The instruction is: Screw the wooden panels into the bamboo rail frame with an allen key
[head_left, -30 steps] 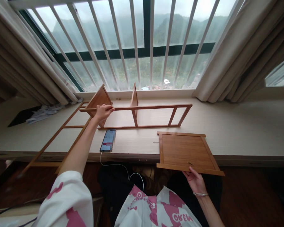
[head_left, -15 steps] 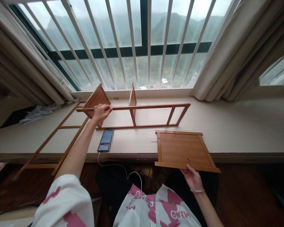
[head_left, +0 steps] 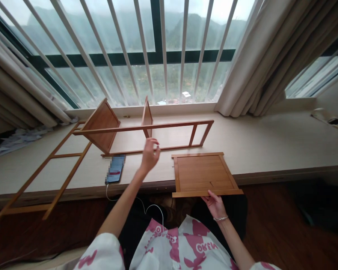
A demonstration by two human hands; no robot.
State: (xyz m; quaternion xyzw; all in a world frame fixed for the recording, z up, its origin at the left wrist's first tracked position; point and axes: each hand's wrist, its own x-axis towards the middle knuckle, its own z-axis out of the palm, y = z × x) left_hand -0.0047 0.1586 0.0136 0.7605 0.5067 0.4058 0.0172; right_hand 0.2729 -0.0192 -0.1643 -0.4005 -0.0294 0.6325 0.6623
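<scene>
My right hand [head_left: 215,205] grips the near edge of a flat wooden panel [head_left: 199,170], thumb on top and fingers beneath. The panel lies partly on the ledge and juts over its front edge. On it rests a small thin dark piece [head_left: 211,184], too small to name. My left hand [head_left: 150,154] is raised in front of the long wooden frame [head_left: 174,125], fingers curled toward the thumb; whatever they pinch is hidden. That frame stands on its long side, with an upright square board [head_left: 103,125] at its left end and a narrower board [head_left: 147,114] near its middle.
At left, a ladder-like wooden frame [head_left: 69,178] slants off the ledge [head_left: 256,146]. A phone [head_left: 115,169] lies near the front edge, its white cable [head_left: 154,205] running to my lap. Curtains [head_left: 242,67] flank the barred window. Crumpled cloth [head_left: 19,140] lies far left.
My left hand has left the long frame's upper rail and moved right and nearer to me. My right hand still holds the panel. The view has shifted to the right.
</scene>
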